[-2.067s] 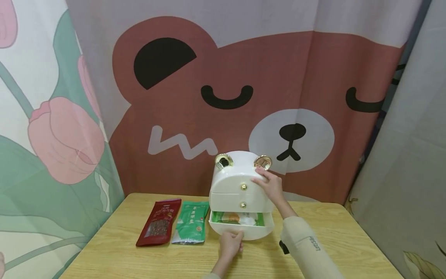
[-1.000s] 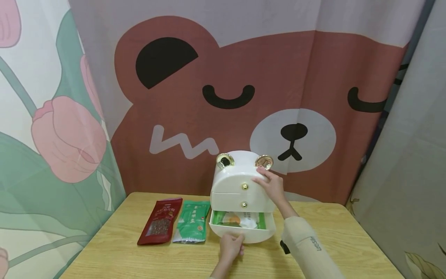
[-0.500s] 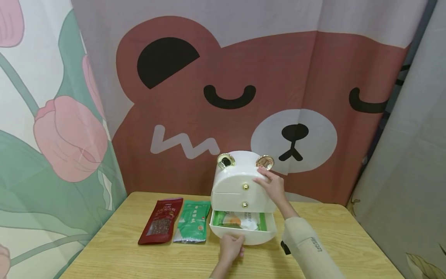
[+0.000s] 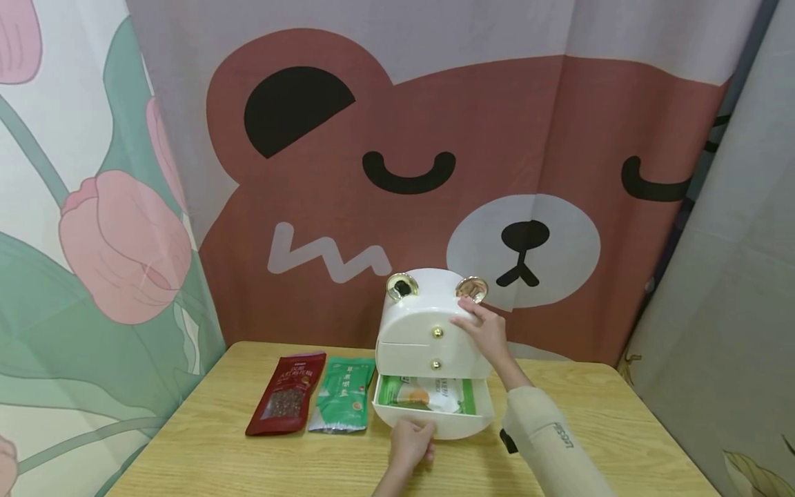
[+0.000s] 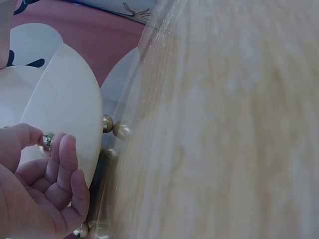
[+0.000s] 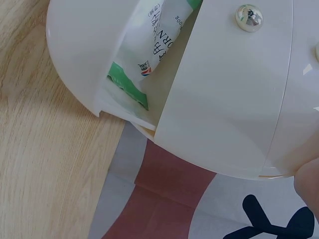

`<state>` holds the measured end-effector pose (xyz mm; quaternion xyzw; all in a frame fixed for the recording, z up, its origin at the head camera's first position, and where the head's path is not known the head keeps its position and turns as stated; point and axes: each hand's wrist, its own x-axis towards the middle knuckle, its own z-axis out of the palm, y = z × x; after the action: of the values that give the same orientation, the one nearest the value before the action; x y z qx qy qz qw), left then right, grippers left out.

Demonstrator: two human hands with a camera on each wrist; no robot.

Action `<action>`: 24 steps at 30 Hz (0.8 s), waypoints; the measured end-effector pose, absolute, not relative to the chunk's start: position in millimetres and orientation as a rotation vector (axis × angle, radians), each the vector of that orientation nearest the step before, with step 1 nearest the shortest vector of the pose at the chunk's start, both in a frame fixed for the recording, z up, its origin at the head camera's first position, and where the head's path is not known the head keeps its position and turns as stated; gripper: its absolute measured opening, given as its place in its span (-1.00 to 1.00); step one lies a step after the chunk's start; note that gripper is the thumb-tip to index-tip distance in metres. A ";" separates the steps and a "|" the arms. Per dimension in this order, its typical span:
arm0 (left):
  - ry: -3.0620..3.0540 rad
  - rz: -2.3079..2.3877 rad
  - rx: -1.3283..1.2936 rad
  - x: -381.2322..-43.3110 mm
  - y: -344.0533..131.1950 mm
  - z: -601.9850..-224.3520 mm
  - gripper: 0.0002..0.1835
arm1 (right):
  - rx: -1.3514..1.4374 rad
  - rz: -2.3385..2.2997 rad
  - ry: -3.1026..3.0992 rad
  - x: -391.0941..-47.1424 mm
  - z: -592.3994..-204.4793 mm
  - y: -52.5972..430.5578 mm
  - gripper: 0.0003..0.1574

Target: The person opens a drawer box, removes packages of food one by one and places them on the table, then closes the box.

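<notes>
A white mini drawer cabinet with round gold ears stands on the table. Its bottom drawer is pulled out, and a green and white packet lies inside. My left hand is at the front of that drawer; in the left wrist view its thumb and index finger pinch the small gold knob. On the upper right of the cabinet, below the right ear, rests my right hand, thumb on the front face and fingers extended along the top edge.
Left of the cabinet, a green packet and a dark red pouch with a see-through window lie flat on the wooden table. Close behind the table hangs a curtain with a bear print.
The bottom drawer has slid farther out toward me, showing more of the packet inside. My left hand has come slightly nearer with it; my right hand stays on the cabinet.
</notes>
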<state>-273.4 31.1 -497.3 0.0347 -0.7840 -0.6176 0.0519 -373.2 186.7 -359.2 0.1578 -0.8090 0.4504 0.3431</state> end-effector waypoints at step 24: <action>-2.393 -1.953 0.086 -266.3 26.4 -496.6 -0.76 | 0.411 1.176 -2.097 -372.6 -360.2 186.3 -0.53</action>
<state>-266.3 26.4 -496.6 0.0277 -0.7742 -0.6319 0.0255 -372.6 186.3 -360.2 0.1584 -0.8071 0.4529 0.3441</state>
